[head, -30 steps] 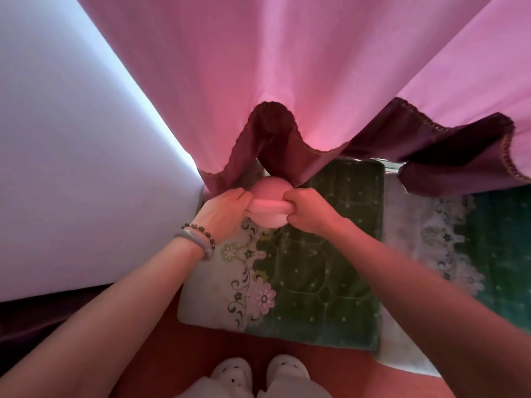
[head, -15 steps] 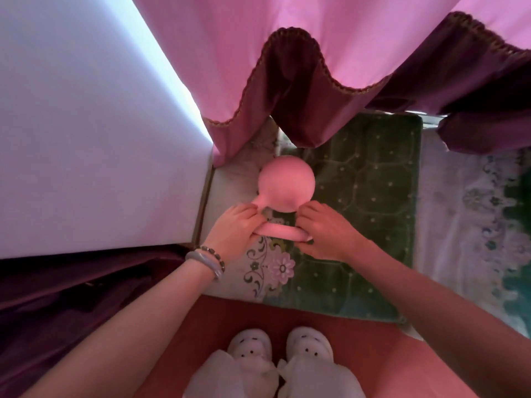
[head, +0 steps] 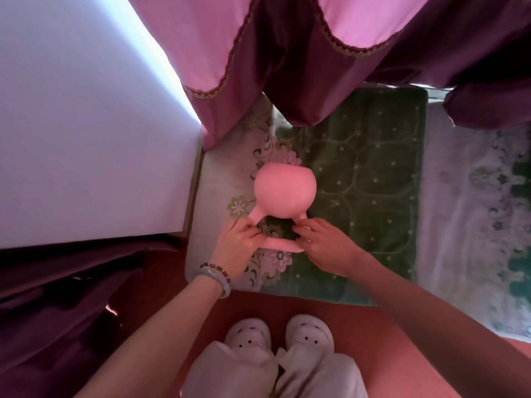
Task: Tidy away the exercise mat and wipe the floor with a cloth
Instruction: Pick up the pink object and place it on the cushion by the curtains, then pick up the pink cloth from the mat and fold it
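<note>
A pink kettlebell lies over a green and cream floral rug, its round body pointing away from me and its loop handle toward me. My left hand grips the left end of the handle bar. My right hand grips the right end. The bare stretch of handle shows between them. The red floor runs under my feet. No exercise mat or cloth shows in view.
A pink curtain with a dark purple hem hangs just beyond the kettlebell. A white panel stands at the left, with dark purple fabric below it. A second pale floral rug lies at the right. My white slippers stand near the rug's edge.
Both hands have drawn the kettlebell out from under the curtain hem toward me, so its round body now shows fully. The view has tilted further down.
</note>
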`<state>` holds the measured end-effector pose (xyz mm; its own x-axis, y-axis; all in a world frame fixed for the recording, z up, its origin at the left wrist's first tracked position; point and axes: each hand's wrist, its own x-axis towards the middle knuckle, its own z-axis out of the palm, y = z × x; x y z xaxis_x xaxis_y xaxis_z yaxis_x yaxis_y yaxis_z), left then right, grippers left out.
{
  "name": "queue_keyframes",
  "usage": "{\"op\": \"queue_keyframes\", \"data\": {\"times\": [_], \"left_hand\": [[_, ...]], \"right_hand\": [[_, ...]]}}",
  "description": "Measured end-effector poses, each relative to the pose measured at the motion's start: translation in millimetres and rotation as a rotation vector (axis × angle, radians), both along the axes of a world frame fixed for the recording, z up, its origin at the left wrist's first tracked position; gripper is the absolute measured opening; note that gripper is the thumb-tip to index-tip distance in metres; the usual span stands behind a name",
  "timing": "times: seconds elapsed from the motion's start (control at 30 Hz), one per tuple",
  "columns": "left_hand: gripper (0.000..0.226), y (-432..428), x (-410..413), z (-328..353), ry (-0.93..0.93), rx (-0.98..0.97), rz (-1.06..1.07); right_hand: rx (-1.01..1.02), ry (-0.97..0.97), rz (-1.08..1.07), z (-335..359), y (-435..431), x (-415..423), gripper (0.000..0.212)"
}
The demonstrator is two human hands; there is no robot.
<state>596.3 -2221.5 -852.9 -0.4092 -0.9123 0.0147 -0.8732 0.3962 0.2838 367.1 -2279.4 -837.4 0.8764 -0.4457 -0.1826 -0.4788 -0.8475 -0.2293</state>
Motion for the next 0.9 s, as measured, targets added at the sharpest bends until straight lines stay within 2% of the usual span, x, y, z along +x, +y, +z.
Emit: {"op": "queue_keyframes", "data": {"times": [0.1,0.2,0.3,0.43,0.53,0.73,0.9], "left_hand": [[0.024,3.2,1.7,4.6,-0.008,-0.004,-0.018],[0.021,1.1,4.2,27.8,0.044,0.065,-0.006],[0.041,-8.5,5.3,81.2,0.155,0.193,0.113],[0.047,-35.9,-4.8,197.1,0.353,0.208,0.305],[0.062,-59.1,-17.8,302.7,0.527,0.227,0.421],[0.076,-89.6,-56.0,520.5,0.849,0.347,0.296],[0.086,-99.0,-96.5,664.8,0.881,0.359,0.176]], "right_hand": [[0.060,-0.028,-0.085,6.9,1.8,-0.6,0.025],[0.198,-0.138,-0.250,32.3,1.3,-0.9,0.026],[0.264,-0.326,-0.503,89.7,-4.7,0.8,0.028],[0.316,-0.527,-0.805,207.3,-15.9,-3.2,0.036],[0.347,-0.667,-0.911,307.6,-20.9,-11.9,0.039],[0.400,-0.827,-1.064,490.3,-30.4,-45.5,0.060],[0.449,-0.912,-1.122,635.6,-32.4,-83.4,0.074]]}}
